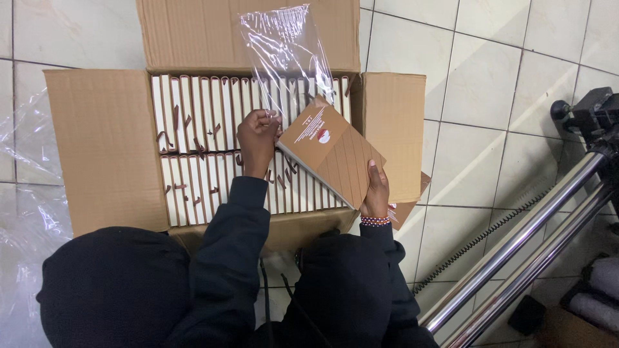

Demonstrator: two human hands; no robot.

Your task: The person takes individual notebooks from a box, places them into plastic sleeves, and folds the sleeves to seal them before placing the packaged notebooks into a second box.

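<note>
My right hand (pixel 376 190) grips the near lower edge of a brown notebook (pixel 335 154) with a small round emblem on its cover, held tilted over an open cardboard box (pixel 106 148). My left hand (pixel 258 138) pinches the mouth of a clear plastic sleeve (pixel 287 55) at the notebook's upper corner; the sleeve stands up over the box's back flap. The box holds two rows of the same notebooks (pixel 193 116) on edge, pale page edges and brown ribbons up.
Metal tripod legs (pixel 516 251) and a coiled black cable (pixel 480 238) lie on the tiled floor at the right. Crumpled clear plastic (pixel 22 161) sits at the left. My dark-clothed knees (pixel 109 290) fill the bottom.
</note>
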